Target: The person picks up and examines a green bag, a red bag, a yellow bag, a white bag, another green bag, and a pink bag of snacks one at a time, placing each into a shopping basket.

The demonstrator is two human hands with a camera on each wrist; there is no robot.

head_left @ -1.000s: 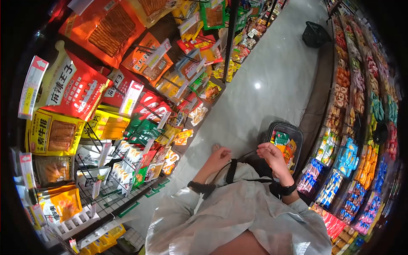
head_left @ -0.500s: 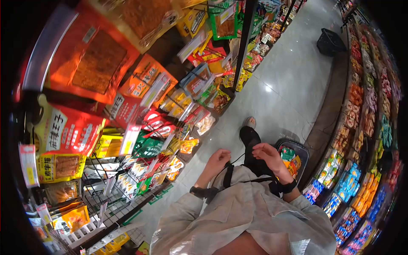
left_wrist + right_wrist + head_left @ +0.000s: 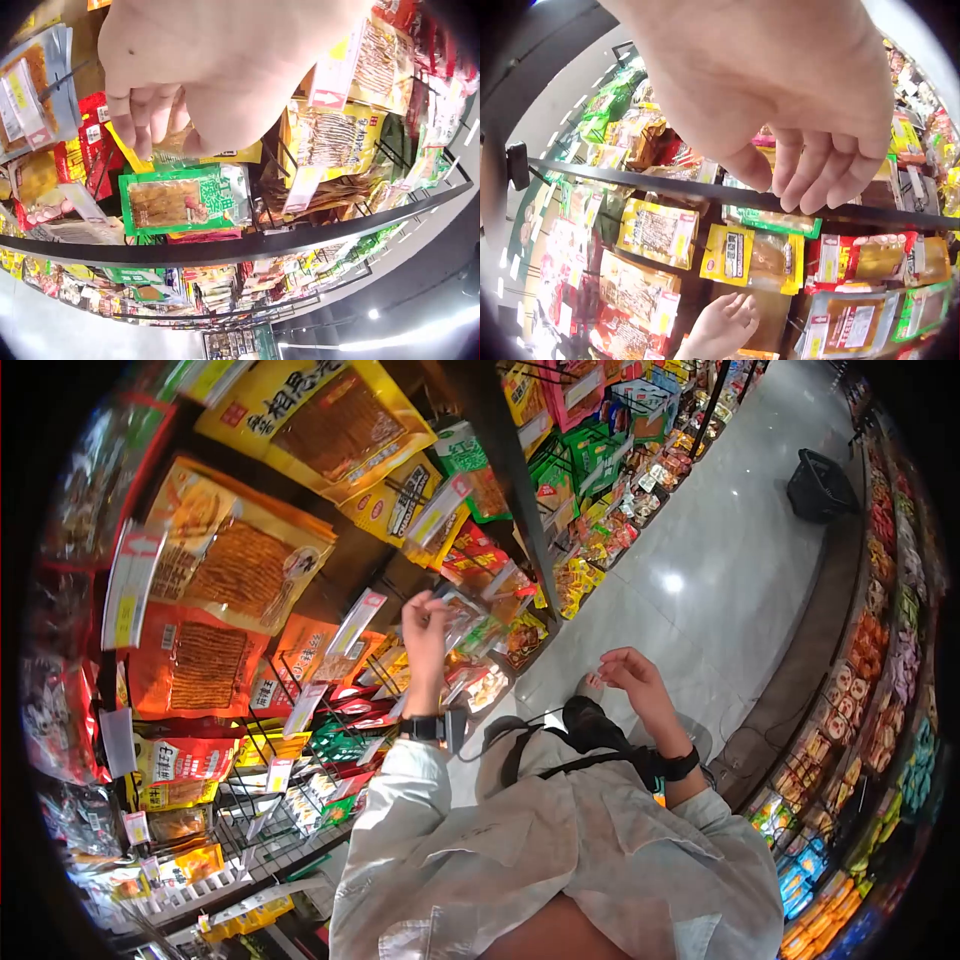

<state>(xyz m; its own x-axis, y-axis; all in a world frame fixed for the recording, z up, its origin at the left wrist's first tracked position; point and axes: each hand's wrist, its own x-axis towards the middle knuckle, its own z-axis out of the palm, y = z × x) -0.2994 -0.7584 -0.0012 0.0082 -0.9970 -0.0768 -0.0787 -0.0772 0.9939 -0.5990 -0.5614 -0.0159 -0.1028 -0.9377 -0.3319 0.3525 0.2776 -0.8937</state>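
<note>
Raised in front of the rack, my left hand (image 3: pixel 425 645) has loosely bent fingers and holds nothing. In the right wrist view this left hand (image 3: pixel 724 326) is just below a yellow snack bag (image 3: pixel 727 255), with a gap between. In the left wrist view its fingers (image 3: pixel 154 120) overlap a yellow bag edge (image 3: pixel 129 150), above a green-edged pack (image 3: pixel 176 201); contact cannot be told there. My right hand (image 3: pixel 640 685) hovers over the aisle in front of my body, fingers loosely bent around nothing; it also fills the top of the right wrist view.
Hanging snack bags with price tags (image 3: pixel 135 585) crowd the left rack, which has a dark upright post (image 3: pixel 525 510). A black basket (image 3: pixel 820 485) stands on the grey floor (image 3: pixel 690 550). Candy shelves (image 3: pixel 860 690) curve along the right side.
My left hand has risen from near my waist toward the hanging bags. The head view has shifted along the rack, and the nearby basket is now mostly hidden behind my right arm.
</note>
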